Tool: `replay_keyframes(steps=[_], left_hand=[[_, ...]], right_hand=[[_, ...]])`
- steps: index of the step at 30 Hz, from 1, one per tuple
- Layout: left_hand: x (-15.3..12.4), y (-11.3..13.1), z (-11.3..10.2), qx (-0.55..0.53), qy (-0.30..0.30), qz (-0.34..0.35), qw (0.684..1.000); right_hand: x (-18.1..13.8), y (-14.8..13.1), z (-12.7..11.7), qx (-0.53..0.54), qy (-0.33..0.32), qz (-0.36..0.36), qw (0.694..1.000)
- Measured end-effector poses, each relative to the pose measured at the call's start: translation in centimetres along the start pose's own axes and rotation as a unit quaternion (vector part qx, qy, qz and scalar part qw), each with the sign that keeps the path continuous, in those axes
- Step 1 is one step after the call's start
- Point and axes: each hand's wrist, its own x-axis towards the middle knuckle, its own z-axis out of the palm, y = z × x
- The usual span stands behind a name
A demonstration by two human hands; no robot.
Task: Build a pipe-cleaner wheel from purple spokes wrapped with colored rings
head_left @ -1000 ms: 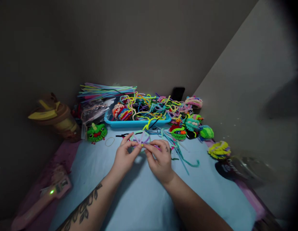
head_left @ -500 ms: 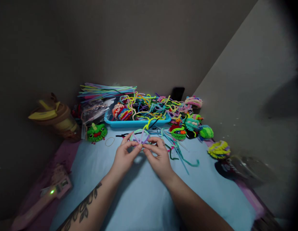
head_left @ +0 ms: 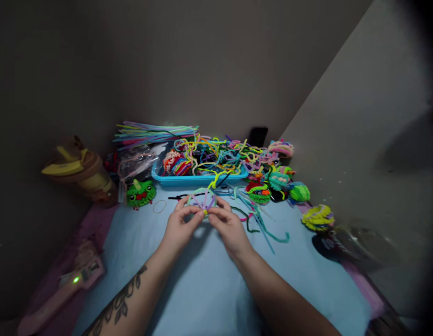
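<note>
Fingers (head_left: 194, 217), left hand (head_left: 179, 229), right hand (head_left: 231, 229), pinch fuzzy spoked ring (head_left: 203, 199).

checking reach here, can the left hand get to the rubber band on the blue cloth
Probably yes: the rubber band lies on bare cloth just beside the left hand, nothing between them, though that hand is pinching the pipe-cleaner wheel.
</note>
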Motion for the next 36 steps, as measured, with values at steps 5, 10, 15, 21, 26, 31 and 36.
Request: replay_keyframes(steps=[5,10,15,21,26,31,36], left_hand=[[0.0,0.1,0.1,0.024,0.017,0.014,0.999],[-0.2,0.4,0.3,0.031,0.01,0.02,0.999],[-0.4,0.4,0.6,0.007,0.014,0.004,1.0],[-0.4,0.0,0.6,0.036,-0.004,0.031,0.999],[-0.4,-0.1,0.7,0.088,-0.011,0.065,0.994],[-0.4,0.2,0.4,0.114,-0.006,0.066,0.991],[-0.2,0.1,0.3,0.12,-0.007,0.062,0.991]], right_hand=[[0.0,-0.1,0.8,0.068,0.027,0.022,0.997],[0.0,-0.3,1.0,0.064,0.027,0.026,0.997],[0.1,-0.3,1.0,0.125,0.025,0.04,0.991],[0.4,-0.2,0.8,0.171,-0.006,0.035,0.985],[0.5,-0.1,0.6,0.178,0.0,0.052,0.983],[0.6,-0.8,0.6,0.201,0.028,0.095,0.974],[0.6,-1.3,0.5,0.216,0.039,0.122,0.968]])
